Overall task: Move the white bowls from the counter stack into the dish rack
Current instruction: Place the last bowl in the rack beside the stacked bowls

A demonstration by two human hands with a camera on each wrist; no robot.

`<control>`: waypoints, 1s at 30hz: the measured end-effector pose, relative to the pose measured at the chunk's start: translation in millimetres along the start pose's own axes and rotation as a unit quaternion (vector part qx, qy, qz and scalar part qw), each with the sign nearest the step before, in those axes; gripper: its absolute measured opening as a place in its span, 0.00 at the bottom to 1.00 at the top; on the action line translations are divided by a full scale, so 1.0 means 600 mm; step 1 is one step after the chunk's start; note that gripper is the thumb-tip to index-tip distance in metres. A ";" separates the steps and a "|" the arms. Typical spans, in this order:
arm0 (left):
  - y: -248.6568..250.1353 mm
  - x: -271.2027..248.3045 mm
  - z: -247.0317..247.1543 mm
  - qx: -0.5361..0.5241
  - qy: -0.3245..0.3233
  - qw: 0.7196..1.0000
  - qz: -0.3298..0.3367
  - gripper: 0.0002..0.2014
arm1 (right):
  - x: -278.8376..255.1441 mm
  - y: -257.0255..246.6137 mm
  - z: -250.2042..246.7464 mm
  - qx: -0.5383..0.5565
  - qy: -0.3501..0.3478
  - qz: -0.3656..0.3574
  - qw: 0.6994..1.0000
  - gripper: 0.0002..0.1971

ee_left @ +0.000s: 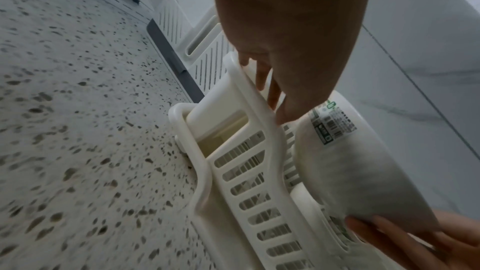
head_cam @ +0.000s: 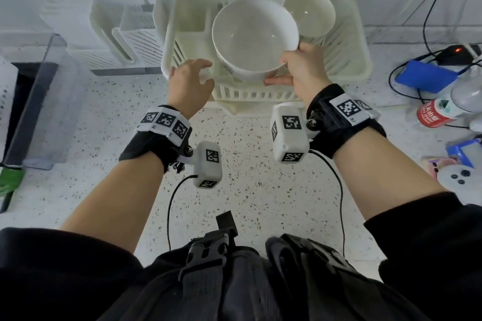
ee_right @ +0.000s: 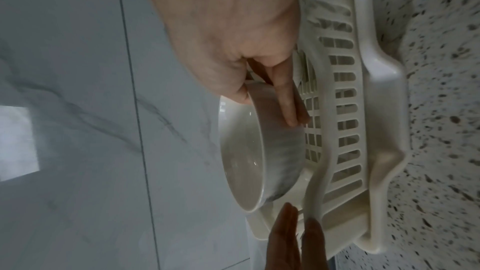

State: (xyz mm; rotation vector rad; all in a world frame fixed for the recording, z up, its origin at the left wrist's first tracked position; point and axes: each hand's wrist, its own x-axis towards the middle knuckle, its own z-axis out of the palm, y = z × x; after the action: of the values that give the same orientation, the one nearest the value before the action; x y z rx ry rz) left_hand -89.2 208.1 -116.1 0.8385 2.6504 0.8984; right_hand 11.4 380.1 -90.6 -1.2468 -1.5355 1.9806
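A large white bowl point(head_cam: 254, 36) is tilted towards me over the middle of the cream dish rack point(head_cam: 349, 60). My right hand point(head_cam: 287, 65) grips its right rim, thumb inside and fingers under the outer wall. In the right wrist view that hand point(ee_right: 262, 98) pinches the bowl point(ee_right: 246, 161) just above the rack's slats point(ee_right: 345, 130). My left hand point(head_cam: 206, 70) hovers open beside the bowl's left side, over the rack's front-left corner. The left wrist view shows a barcode label on the bowl's underside point(ee_left: 335, 126). A smaller white bowl point(head_cam: 310, 12) stands on edge at the rack's back right.
A white slotted holder point(head_cam: 125, 31) stands left of the rack, and a clear container point(head_cam: 39, 101) sits at the far left. On the right lie a blue power bank point(head_cam: 425, 78), cables, a red-labelled bottle point(head_cam: 440, 111) and a white controller point(head_cam: 456, 177). Speckled counter point(head_cam: 250, 164) stretches in front.
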 end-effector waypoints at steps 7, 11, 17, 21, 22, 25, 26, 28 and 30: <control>-0.015 0.076 -0.006 0.041 -0.111 0.993 -0.009 0.17 | 0.075 0.010 0.050 -0.016 0.010 0.035 0.999 0.19; -0.029 0.103 -0.001 0.024 -0.102 0.994 -0.024 0.15 | 0.105 0.031 0.066 -0.034 0.029 0.063 0.997 0.18; -0.039 0.116 0.017 0.025 -0.052 0.998 -0.033 0.14 | 0.131 0.057 0.072 -0.068 0.024 0.091 0.993 0.22; -0.046 0.120 0.021 0.038 -0.069 0.997 -0.023 0.13 | 0.143 0.068 0.076 -0.082 0.022 0.096 0.992 0.22; -0.046 0.121 0.021 0.041 -0.074 0.996 -0.019 0.13 | 0.145 0.068 0.077 -0.084 0.021 0.098 0.991 0.22; -0.045 0.120 0.021 0.055 -0.075 0.996 -0.009 0.14 | 0.152 0.071 0.085 -0.066 0.019 0.115 0.991 0.21; -0.045 0.120 0.021 0.059 -0.071 0.996 -0.007 0.14 | 0.153 0.071 0.088 -0.054 0.018 0.122 0.991 0.20; -0.043 0.118 0.022 0.066 -0.063 0.996 -0.009 0.14 | 0.156 0.075 0.090 -0.031 0.016 0.130 0.991 0.20; -0.042 0.117 0.025 0.077 -0.056 0.995 -0.010 0.15 | 0.158 0.078 0.086 -0.021 0.006 0.129 0.991 0.21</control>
State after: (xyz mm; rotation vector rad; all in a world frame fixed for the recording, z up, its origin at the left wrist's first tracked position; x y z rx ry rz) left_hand -151.8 239.7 -144.9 0.8667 2.6506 0.6282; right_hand -71.4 399.7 -171.9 -1.5394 -1.4793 2.1002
